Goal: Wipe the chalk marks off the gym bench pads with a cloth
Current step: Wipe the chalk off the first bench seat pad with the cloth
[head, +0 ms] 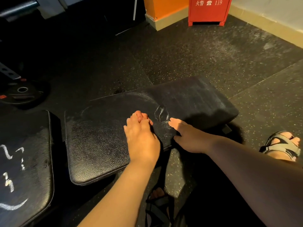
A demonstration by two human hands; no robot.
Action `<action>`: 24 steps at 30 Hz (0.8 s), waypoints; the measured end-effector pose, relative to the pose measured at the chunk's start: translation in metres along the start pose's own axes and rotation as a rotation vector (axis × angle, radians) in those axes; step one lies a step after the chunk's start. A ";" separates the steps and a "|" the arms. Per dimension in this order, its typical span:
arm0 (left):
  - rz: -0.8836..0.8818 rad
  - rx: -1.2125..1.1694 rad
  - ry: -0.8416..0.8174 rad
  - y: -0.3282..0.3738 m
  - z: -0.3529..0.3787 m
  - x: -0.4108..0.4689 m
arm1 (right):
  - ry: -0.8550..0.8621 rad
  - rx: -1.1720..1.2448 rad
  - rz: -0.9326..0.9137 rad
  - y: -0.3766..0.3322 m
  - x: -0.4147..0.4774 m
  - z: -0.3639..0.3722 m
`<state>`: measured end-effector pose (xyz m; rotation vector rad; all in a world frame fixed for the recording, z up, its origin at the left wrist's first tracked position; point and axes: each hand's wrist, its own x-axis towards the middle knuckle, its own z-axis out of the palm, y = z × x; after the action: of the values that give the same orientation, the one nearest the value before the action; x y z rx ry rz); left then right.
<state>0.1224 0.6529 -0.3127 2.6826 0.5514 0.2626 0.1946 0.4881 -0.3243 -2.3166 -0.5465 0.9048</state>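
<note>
cloth (193, 99) draped over right end of pad (98, 136) | left hand (141, 138) fingers bunched at cloth edge, hold unclear | right hand (188, 138) fingers straight, flat on cloth | chalk (7, 153) on left pad (32, 136)

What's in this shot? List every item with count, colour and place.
centre bench pad: one, black, middle
left bench pad: one, black, lower left
chalk marks: several, white, on left bench pad; faint smears on centre pad
cloth: one, dark, draped over centre pad's right end
weight plate: one, black, floor at left
fire cabinet: one, red, top, by wall
column: one, orange, top centre
floor: one, black speckled, all round
sandals: two, grey, lower right and bottom centre
left hand: one, at cloth's edge
right hand: one, flat on cloth
</note>
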 end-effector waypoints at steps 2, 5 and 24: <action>0.063 -0.113 -0.070 0.024 0.012 -0.009 | 0.035 0.005 -0.027 -0.001 0.001 0.002; 0.216 -0.140 -0.220 0.034 0.023 -0.015 | 0.104 0.021 -0.073 0.002 0.002 0.002; -0.017 0.070 -0.065 0.025 0.027 0.027 | 0.263 0.090 0.025 0.024 0.015 0.003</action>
<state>0.1619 0.6335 -0.3243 2.7420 0.5734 0.1540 0.2069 0.4800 -0.3485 -2.3163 -0.3588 0.6089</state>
